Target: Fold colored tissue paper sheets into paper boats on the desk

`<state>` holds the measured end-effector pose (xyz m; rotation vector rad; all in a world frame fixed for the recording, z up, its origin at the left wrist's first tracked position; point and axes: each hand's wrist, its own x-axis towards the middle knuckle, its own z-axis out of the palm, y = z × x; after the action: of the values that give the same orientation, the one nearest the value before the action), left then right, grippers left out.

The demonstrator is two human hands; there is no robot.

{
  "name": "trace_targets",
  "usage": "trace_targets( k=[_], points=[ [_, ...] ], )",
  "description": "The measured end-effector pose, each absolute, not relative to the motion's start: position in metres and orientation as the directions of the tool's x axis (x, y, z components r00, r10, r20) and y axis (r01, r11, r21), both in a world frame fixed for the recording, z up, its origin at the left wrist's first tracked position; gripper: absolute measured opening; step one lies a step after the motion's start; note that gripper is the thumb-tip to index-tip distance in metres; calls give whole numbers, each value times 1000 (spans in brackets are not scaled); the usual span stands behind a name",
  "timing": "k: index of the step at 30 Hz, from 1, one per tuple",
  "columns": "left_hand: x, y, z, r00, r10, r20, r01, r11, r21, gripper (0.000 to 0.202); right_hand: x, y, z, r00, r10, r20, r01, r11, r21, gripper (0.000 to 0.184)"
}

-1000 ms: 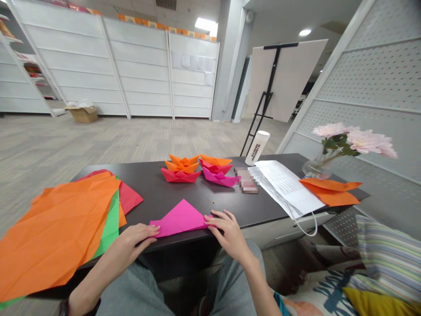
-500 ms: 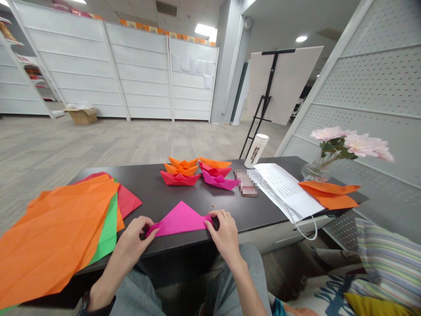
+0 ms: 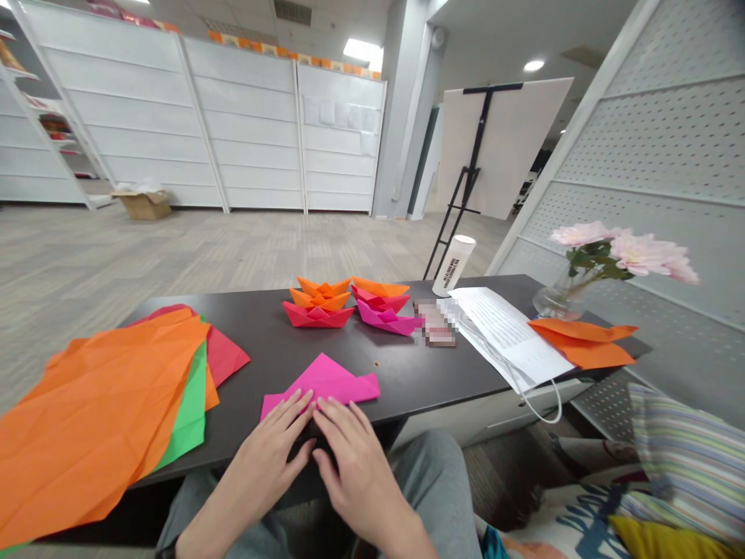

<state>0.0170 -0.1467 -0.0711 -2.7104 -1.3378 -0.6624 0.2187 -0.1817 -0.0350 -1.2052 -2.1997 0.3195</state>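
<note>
A folded sheet of magenta paper (image 3: 326,376) lies near the front edge of the dark table (image 3: 459,387), its peak pointing away from me and a band along its lower side. My left hand (image 3: 273,442) rests its outstretched fingertips on the lower left and middle of the paper. Beside it, my right hand (image 3: 352,466) lays its extended fingers on the lower middle edge. The two hands nearly touch at the centre. Beyond the paper stand several folded paper boats: a red one (image 3: 318,314), a magenta one (image 3: 385,318) and orange ones (image 3: 319,295) behind.
Large orange sheets (image 3: 105,411) with green and red ones overhang the table's left side. To the right are a pixelated flat item (image 3: 435,322), a white canister (image 3: 454,266), printed pages (image 3: 506,334) with a white cable, folded orange paper (image 3: 585,341) and a flower vase (image 3: 559,299).
Both hands have let go of the paper's two side ends and come together at its lower middle, fingers now flat. The folded paper has stayed nearly in place.
</note>
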Motion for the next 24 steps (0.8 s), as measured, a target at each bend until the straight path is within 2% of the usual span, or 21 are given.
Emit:
trace_targets(
  k=[3,10,15,24],
  points=[
    [15,-146,-67,550,748,371,758,-633,154,50,208,-187,-40,-479,819,315,684,573,-451,60],
    [15,-145,-66,554,735,390,767,-633,106,46,249,-179,-43,-292,915,278,820,389,-420,46],
    [16,-146,-67,558,727,401,776,-628,60,46,276,-181,-50,-303,912,277,859,388,-336,50],
    [-34,-145,-79,535,734,419,816,-577,-31,43,273,-181,-57,-253,931,264,860,341,-379,48]
  ],
)
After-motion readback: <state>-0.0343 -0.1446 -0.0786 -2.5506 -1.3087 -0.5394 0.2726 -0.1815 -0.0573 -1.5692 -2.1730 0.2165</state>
